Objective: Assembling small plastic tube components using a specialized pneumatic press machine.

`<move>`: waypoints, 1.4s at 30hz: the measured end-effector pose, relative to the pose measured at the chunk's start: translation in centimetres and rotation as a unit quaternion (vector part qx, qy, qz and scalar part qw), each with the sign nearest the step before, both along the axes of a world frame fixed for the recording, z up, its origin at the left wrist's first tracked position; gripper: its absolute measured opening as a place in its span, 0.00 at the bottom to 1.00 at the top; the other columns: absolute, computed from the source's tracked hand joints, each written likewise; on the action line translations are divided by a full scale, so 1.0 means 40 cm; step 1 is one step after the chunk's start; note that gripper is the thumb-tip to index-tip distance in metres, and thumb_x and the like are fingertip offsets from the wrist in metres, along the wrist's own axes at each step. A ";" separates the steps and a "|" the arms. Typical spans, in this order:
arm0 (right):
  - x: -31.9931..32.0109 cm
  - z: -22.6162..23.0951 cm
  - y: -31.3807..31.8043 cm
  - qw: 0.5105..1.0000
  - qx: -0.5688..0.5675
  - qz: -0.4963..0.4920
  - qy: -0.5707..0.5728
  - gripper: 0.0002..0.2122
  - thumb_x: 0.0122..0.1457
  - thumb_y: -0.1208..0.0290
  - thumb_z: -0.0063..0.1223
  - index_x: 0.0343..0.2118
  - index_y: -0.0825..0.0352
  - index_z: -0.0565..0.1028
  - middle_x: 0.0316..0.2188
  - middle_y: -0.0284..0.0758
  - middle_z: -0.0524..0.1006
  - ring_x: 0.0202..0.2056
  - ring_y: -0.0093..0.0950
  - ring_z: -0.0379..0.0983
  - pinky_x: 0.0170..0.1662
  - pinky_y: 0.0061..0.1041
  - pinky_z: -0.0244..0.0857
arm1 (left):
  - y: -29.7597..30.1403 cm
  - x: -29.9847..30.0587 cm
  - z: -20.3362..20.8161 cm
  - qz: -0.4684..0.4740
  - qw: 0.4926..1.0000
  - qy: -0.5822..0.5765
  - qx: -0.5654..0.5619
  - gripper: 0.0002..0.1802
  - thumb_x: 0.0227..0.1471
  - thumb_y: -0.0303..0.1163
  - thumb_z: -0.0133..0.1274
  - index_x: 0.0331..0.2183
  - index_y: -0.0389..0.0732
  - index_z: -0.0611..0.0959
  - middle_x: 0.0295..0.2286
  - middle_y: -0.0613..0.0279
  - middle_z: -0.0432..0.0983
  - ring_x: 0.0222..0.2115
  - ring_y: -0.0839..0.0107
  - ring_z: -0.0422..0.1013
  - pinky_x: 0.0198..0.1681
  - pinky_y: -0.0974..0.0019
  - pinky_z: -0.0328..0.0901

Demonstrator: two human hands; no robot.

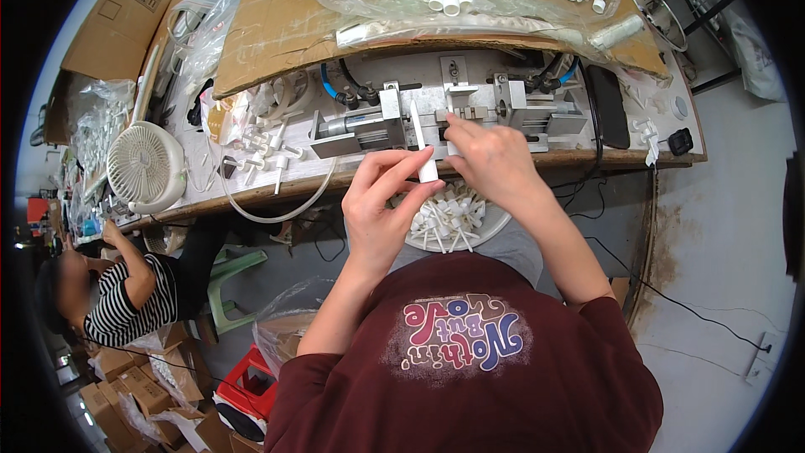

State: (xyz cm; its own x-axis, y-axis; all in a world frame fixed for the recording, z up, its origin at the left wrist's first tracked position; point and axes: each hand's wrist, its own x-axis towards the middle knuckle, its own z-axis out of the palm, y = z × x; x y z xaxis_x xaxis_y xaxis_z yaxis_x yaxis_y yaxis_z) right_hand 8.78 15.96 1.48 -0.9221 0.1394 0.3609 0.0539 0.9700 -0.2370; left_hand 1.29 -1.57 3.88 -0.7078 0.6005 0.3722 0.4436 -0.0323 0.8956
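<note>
A slim white tapered plastic piece (423,147) is pinched between the thumb and fingers of my left hand (377,197). Its narrow end points away from me, toward the bench. My right hand (496,161) has its fingers curled together at the small metal holder (466,113) in the middle of the bench; whatever they grip is hidden. Metal pneumatic clamps flank that holder, a left one (369,124) and a right one (537,109). Below my hands, a round basin (501,228) holds many white plastic parts (449,216).
Cardboard (277,33) spans the back of the bench, with plastic film and white parts on it. A white fan (147,166) and loose white parts (272,147) lie leftward. A black phone (609,105) rests rightward. Another person (126,294) sits at far left near cardboard boxes.
</note>
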 end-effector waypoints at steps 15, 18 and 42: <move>-0.332 0.120 0.255 0.970 0.113 -0.151 0.153 0.14 0.53 0.59 0.60 0.36 0.64 0.78 0.36 0.39 0.76 0.38 0.36 0.74 0.43 0.34 0.68 | 0.096 -0.016 -0.121 0.016 0.925 0.349 -0.147 0.16 0.41 0.29 0.64 0.36 0.40 0.85 0.44 0.64 0.79 0.30 0.70 0.76 0.33 0.68 0.70; -0.341 0.117 0.280 0.989 0.035 -0.120 0.076 0.15 0.54 0.56 0.59 0.38 0.61 0.80 0.39 0.37 0.76 0.40 0.35 0.74 0.46 0.34 0.67 | 0.113 -0.019 -0.137 0.015 0.913 0.372 -0.166 0.16 0.39 0.29 0.65 0.36 0.41 0.85 0.43 0.65 0.80 0.27 0.70 0.75 0.30 0.68 0.68; -0.215 0.196 0.221 0.966 -0.143 -0.057 0.209 0.08 0.48 0.73 0.59 0.32 0.67 0.74 0.30 0.39 0.78 0.32 0.30 0.75 0.36 0.28 0.68 | 0.134 -0.044 -0.110 -0.013 0.909 0.370 -0.191 0.14 0.39 0.29 0.64 0.34 0.42 0.86 0.42 0.67 0.80 0.20 0.65 0.74 0.27 0.67 0.69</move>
State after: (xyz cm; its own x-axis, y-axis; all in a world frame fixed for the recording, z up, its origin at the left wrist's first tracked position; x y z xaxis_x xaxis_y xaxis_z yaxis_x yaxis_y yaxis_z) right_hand 0.19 24.80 9.33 -0.6774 0.3801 0.6298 -0.0022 0.8551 -0.5184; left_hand -0.47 3.79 -0.52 -0.3326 0.7994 0.5003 0.9325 0.1995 0.3011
